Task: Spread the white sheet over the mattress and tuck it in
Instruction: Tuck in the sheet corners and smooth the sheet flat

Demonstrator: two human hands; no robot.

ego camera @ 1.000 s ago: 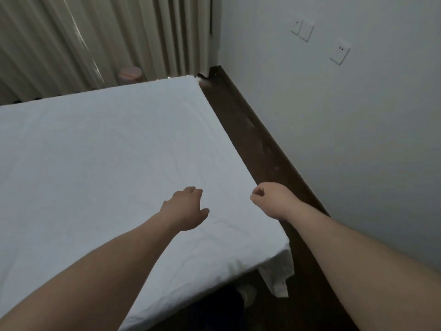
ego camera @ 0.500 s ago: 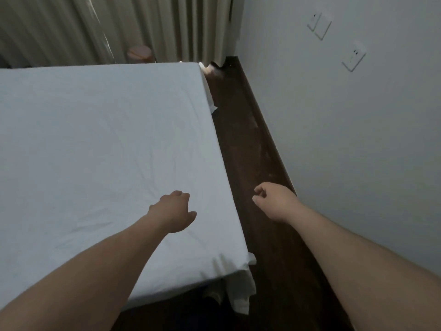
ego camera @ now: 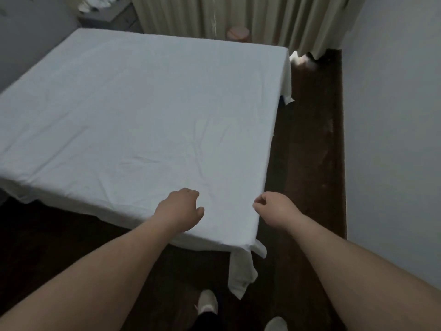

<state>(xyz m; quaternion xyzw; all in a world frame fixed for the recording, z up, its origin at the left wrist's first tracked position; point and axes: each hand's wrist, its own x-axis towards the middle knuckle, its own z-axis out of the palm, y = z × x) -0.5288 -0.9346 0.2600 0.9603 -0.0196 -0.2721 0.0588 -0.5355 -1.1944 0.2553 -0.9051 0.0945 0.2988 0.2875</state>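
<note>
White sheet [ego camera: 143,111] spread over mattress; left hand [ego camera: 179,210] and right hand [ego camera: 274,209] held above near-right corner, fingers loosely curled, nothing gripped.

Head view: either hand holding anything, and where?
The left hand hangs loosely curled over the white sheet and grips nothing. The right hand is curled at the sheet's right edge; whether it pinches the fabric cannot be told.

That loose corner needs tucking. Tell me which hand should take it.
Right. The right hand is at the sheet's right edge, directly above the hanging corner; the left hand sits further in over the mattress top.
</note>
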